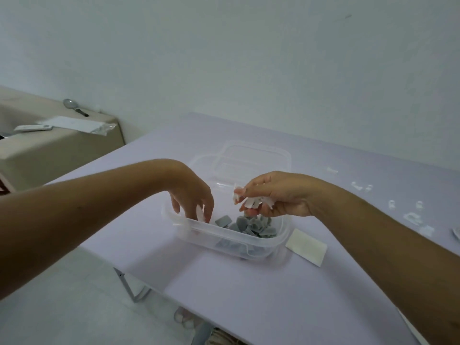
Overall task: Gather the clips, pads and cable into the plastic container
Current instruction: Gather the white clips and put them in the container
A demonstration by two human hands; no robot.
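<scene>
A clear plastic container [261,247] stands on the pale lilac table [224,295] with several grey pads [251,226] inside. My right hand [276,195] hovers over its far right part, shut on a bunch of white clips [251,201]. My left hand [194,195] hangs over the container's left end, fingers apart and pointing down inside the rim; a pale sliver shows between them, and I cannot tell if it is held. More white clips [413,216] lie scattered on the table to the right. A white cable's end [456,234] shows at the right edge.
The container's clear lid [249,163] lies flat just behind it. A white rectangular pad [306,246] sits right of the container. A beige cabinet [62,150] at the left carries a magnifying glass, a remote and papers. The table's near-left edge drops to the floor.
</scene>
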